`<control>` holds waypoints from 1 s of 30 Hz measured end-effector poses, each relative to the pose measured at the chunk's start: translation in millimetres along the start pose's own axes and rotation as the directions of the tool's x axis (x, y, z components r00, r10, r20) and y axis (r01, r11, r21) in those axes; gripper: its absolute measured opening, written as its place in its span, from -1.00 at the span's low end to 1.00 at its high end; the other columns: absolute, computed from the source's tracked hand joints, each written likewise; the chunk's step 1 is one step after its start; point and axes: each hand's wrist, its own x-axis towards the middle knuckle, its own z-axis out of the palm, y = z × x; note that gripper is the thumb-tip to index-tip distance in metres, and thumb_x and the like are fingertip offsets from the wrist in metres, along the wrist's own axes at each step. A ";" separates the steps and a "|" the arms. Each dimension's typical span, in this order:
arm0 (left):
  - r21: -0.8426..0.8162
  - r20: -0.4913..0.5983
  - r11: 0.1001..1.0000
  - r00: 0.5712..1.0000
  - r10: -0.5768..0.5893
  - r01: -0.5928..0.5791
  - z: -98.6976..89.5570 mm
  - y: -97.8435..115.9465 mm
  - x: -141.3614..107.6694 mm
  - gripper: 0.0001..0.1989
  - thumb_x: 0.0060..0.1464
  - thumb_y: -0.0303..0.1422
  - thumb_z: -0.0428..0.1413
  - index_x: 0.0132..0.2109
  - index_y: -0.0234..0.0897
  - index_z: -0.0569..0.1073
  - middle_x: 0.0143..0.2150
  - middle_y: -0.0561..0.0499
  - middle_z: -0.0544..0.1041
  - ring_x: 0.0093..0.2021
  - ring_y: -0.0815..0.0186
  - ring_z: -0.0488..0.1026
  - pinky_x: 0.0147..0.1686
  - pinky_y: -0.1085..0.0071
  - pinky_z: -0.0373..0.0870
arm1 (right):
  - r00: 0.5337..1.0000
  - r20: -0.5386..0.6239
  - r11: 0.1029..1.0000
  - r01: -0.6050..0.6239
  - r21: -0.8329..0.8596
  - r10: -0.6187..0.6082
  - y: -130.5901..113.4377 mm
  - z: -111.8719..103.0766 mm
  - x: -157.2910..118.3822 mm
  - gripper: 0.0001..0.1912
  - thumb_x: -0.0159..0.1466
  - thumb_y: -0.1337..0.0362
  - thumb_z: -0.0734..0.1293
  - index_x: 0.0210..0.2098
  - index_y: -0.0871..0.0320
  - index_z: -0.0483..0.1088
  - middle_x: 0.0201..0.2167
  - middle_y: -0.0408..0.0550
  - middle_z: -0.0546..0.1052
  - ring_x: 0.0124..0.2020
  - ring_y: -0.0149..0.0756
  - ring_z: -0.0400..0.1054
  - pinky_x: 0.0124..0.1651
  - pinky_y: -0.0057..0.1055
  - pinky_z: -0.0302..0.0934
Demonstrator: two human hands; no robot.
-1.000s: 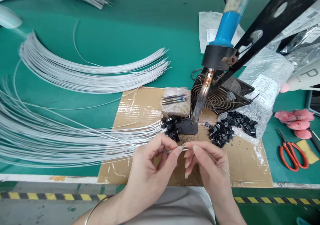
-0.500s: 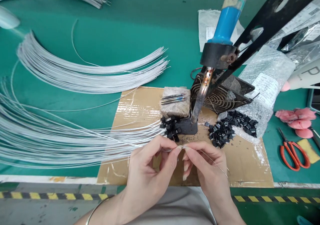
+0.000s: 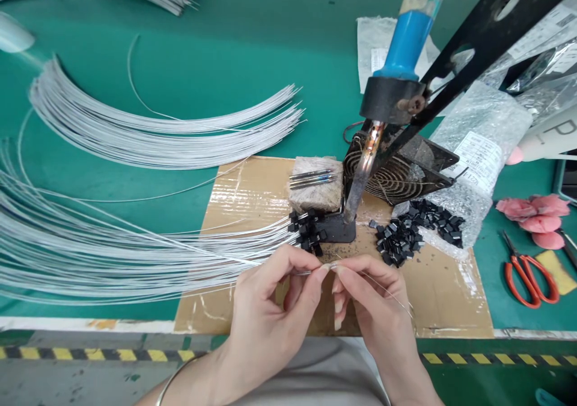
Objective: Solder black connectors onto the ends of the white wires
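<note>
My left hand is closed in a pinch on the end of a white wire, mostly hidden by the fingers. My right hand is also pinched, its thumb and forefinger almost touching the left fingertips at the wire's end. A thin silvery wire, like solder wire, runs across the right fingers. What sits between the fingertips is too small to make out. Just beyond the hands, a cluster of black connectors sits on the ends of a bundle of white wires. Above them, a soldering iron hangs tip down in a holder.
Loose black connectors lie to the right on the cardboard. Behind are a small fan and a pad with metal rods. Red-handled scissors lie far right. Another wire bundle rests at the back left.
Both hands have shifted very slightly to the right, still pinched together at the same spot. Nothing else has visibly moved.
</note>
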 end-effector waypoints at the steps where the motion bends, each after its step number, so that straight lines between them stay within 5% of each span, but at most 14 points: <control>1: 0.007 0.001 1.000 1.000 0.005 -0.005 -0.2 0.0 0.1 -0.84 0.29 -0.53 0.18 -0.25 -0.17 0.48 -0.50 0.21 0.48 -0.58 0.49 0.34 -0.57 0.60 0.29 | 1.000 0.003 1.000 -0.010 0.005 0.010 -0.8 -0.1 0.4 -0.90 0.28 0.15 0.62 -0.30 0.02 0.75 -0.50 -0.20 0.67 -0.60 -0.52 0.51 -0.53 -0.67 0.49; 14: 0.005 0.034 1.000 0.999 -0.013 0.013 -0.1 -3.1 -0.8 -0.85 0.31 -0.49 0.18 -0.26 -0.17 0.49 -0.51 0.18 0.48 -0.59 0.45 0.34 -0.61 0.54 0.22 | 0.997 -0.004 0.997 -0.075 -0.018 0.075 -7.1 -4.4 1.3 -0.84 0.24 0.15 0.64 -0.35 0.10 0.74 -0.54 -0.17 0.63 -0.65 -0.54 0.46 -0.59 -0.71 0.42; 30: 0.052 -0.084 0.998 0.996 0.037 -0.032 10.6 -0.1 -1.8 -0.85 0.27 -0.54 0.18 -0.27 -0.20 0.47 -0.55 0.21 0.44 -0.62 0.49 0.25 -0.63 0.58 0.21 | 0.994 -0.101 0.994 -0.028 0.107 0.039 0.4 10.9 0.3 -0.86 0.19 0.16 0.66 -0.36 0.08 0.75 -0.57 -0.17 0.60 -0.66 -0.51 0.40 -0.63 -0.69 0.40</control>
